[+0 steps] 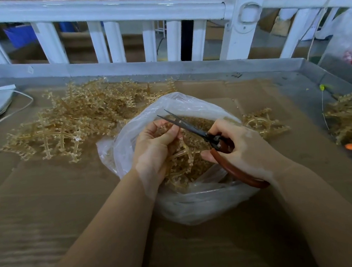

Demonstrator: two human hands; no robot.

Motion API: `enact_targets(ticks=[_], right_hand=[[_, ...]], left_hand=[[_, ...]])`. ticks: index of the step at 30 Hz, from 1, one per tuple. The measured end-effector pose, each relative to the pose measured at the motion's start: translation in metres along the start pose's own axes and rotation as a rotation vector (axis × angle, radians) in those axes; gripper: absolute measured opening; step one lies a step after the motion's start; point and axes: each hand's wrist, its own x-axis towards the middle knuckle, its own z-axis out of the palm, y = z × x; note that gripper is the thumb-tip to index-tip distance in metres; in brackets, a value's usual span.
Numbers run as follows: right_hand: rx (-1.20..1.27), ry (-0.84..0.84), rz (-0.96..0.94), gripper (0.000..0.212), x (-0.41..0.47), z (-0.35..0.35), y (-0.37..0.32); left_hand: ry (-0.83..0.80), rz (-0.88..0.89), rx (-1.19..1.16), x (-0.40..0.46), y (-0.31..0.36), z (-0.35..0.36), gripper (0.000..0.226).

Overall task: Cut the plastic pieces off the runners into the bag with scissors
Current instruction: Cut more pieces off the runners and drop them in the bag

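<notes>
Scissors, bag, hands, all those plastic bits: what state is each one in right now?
Scissors: blades open, over the bag.
Bag: mouth open, holding cut pieces.
Runner: over the bag, gripped by the left hand.
Left hand: fingers curled round the runner.
Right hand: gripping the scissors' red handles.
Pile of runners: loose on the cardboard, behind the bag to the left.
</notes>
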Motion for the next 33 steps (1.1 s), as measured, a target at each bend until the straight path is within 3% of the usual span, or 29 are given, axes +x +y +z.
enact_targets(ticks=[24,33], right_hand=[[-0.008,0.032,-0.072,0.031,-0.0004,0.0050,0.0005],[0.043,-0.009,-0.006,0.030,0.0009,0.0039,0.0027]], left_hand=[[-0.007,-0.073,0.053,-0.0053,0.0070,0.0032,0.014],[-0.024,-0.086,0.020,-0.0076,0.0079,0.0048,0.013]])
